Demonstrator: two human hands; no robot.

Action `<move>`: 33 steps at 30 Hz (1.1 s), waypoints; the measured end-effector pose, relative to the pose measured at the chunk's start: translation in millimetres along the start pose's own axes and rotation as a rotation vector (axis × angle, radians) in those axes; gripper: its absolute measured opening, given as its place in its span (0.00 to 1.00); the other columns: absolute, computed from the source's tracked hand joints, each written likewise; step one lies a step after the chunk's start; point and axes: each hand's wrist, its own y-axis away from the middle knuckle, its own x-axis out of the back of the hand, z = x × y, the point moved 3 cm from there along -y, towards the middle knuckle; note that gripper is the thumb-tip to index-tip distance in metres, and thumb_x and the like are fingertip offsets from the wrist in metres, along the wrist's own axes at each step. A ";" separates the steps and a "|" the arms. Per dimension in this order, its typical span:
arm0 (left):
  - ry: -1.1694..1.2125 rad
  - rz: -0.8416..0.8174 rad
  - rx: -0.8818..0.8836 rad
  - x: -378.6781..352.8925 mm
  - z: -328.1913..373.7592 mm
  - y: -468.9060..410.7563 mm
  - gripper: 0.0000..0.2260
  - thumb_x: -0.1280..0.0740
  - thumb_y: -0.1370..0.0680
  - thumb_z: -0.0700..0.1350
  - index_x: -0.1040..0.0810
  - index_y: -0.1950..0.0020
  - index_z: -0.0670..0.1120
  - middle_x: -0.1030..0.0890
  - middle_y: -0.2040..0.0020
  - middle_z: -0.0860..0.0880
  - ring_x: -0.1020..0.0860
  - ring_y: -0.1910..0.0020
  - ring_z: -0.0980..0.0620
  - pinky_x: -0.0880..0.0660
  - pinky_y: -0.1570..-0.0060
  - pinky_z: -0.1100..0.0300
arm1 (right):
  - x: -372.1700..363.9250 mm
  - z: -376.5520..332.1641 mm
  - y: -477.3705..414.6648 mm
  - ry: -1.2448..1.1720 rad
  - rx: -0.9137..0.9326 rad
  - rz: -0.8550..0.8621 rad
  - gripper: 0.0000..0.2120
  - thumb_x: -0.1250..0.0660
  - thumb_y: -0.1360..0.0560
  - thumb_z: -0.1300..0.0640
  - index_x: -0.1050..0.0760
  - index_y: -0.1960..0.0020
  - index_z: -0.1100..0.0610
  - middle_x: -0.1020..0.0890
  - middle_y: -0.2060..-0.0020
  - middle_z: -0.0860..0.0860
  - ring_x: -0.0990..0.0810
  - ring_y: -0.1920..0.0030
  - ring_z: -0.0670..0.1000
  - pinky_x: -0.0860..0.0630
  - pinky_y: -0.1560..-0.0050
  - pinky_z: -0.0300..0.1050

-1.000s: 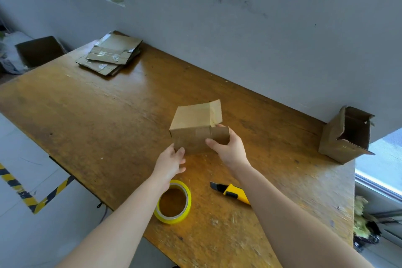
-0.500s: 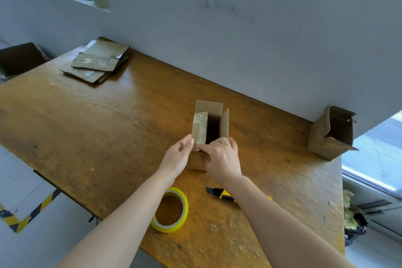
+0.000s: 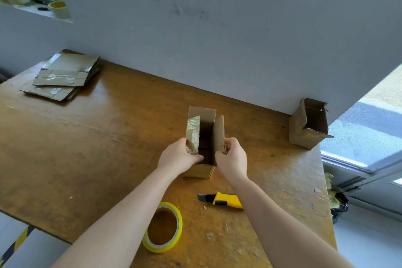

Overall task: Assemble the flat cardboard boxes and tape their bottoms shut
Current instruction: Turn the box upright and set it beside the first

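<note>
Cardboard box [image 3: 198, 171] stands open at mid-table.
Our left hand [image 3: 177, 155] grips its taped left flap and our right hand [image 3: 232, 159] pinches the right one; we judge both flaps must fold flat next, then take tape from the near tape roll [image 3: 152, 246].

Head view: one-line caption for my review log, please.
Left hand and right hand each grip a side flap of the open cardboard box on the table, tape roll and utility knife lying nearby.

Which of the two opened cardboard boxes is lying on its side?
The untouched box at the right end of the table: its opening faces sideways. The other box stands upright, flaps up, held by the left hand and right hand.
</note>
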 end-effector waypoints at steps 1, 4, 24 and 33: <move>-0.030 0.006 -0.029 -1.7 6.9 -2.5 0.28 0.33 0.23 0.56 0.35 0.26 0.48 0.28 0.29 0.47 0.27 0.34 0.47 0.26 0.42 0.55 | 2.8 1.2 -2.3 0.017 0.003 0.001 0.21 0.35 0.23 0.63 0.31 0.31 0.55 0.23 0.37 0.53 0.24 0.40 0.53 0.22 0.44 0.46; -0.017 -0.020 -0.054 -11.2 29.3 -11.0 0.22 0.41 0.18 0.52 0.34 0.26 0.45 0.28 0.30 0.45 0.26 0.34 0.45 0.26 0.38 0.53 | 22.4 3.9 -15.9 0.042 -0.013 0.048 0.22 0.36 0.20 0.60 0.31 0.28 0.51 0.23 0.35 0.51 0.24 0.37 0.52 0.24 0.39 0.49; -0.017 0.028 -0.252 -102.9 225.0 -119.2 0.19 0.39 0.18 0.49 0.29 0.29 0.46 0.26 0.31 0.47 0.27 0.33 0.46 0.28 0.38 0.54 | 167.5 62.7 -138.1 0.231 -0.059 0.384 0.15 0.40 0.18 0.59 0.24 0.33 0.56 0.19 0.41 0.53 0.22 0.41 0.54 0.27 0.43 0.44; -0.059 -0.041 -0.302 -119.2 237.1 -139.9 0.19 0.45 0.16 0.48 0.33 0.26 0.46 0.29 0.28 0.47 0.31 0.29 0.47 0.32 0.33 0.55 | 175.3 61.5 -168.0 0.541 -0.020 0.349 0.13 0.40 0.18 0.54 0.21 0.37 0.51 0.18 0.48 0.49 0.19 0.50 0.53 0.35 0.64 0.40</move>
